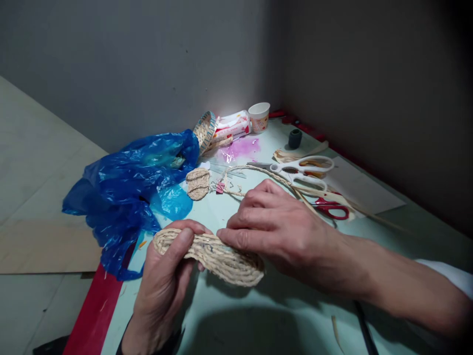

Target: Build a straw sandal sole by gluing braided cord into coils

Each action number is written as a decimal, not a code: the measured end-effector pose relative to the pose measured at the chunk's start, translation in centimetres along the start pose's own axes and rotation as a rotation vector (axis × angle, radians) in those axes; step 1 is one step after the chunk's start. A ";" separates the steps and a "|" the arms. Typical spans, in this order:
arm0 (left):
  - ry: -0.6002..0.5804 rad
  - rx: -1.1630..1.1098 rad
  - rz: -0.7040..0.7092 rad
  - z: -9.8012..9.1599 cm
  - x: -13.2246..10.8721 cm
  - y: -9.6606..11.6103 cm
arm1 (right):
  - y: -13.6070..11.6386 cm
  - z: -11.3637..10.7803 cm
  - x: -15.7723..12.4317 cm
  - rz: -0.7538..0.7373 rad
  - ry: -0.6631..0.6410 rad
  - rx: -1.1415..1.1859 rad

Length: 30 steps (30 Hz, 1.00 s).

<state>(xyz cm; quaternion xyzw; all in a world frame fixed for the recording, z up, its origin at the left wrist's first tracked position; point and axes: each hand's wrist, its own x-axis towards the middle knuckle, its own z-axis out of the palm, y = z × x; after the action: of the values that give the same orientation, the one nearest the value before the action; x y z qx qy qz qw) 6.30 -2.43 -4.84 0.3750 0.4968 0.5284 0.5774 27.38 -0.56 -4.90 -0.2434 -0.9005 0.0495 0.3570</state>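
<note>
An oblong piece of coiled, braided straw [229,261] is held above the table. My left hand [172,266] grips its left end, thumb on top and fingers underneath. My right hand [273,227] is at the piece's upper edge, its fingers bent and close together; the fingertips touch the straw, and whether they pinch something is hidden. Behind my right hand a thin braided cord [258,170] curves across the table. A small woven straw piece [198,184] lies beyond my left hand, beside a pink clip [220,188].
A blue plastic bag [129,172] covers the table's left side. White-handled scissors [295,170] and red-handled scissors [332,209] lie at right. Behind are a paper cup [259,118], a tissue pack [232,125], a small basket [205,130] and a dark spool [294,139]. Walls border the table.
</note>
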 end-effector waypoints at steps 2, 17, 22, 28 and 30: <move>0.008 -0.009 -0.003 0.0 -0.1 0.0 | -0.1 0.1 0.0 0.026 0.000 0.017; 0.110 -0.085 -0.026 0.1 0.1 0.3 | 0.0 0.0 -0.1 0.138 0.082 0.443; 0.158 -0.060 -0.029 -0.1 -0.1 0.6 | -0.7 0.1 0.1 0.178 0.082 0.352; 0.196 -0.085 -0.037 0.2 -0.5 0.9 | -0.7 0.8 -0.2 0.200 0.135 0.305; 0.191 -0.077 -0.045 0.2 -0.6 1.0 | -0.7 1.0 -0.2 0.215 0.187 0.332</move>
<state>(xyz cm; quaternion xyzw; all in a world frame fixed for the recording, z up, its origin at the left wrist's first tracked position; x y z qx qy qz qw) 6.30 -2.80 -3.78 0.2893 0.5372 0.5672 0.5531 26.58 -1.18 -5.61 -0.2793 -0.8118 0.2119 0.4670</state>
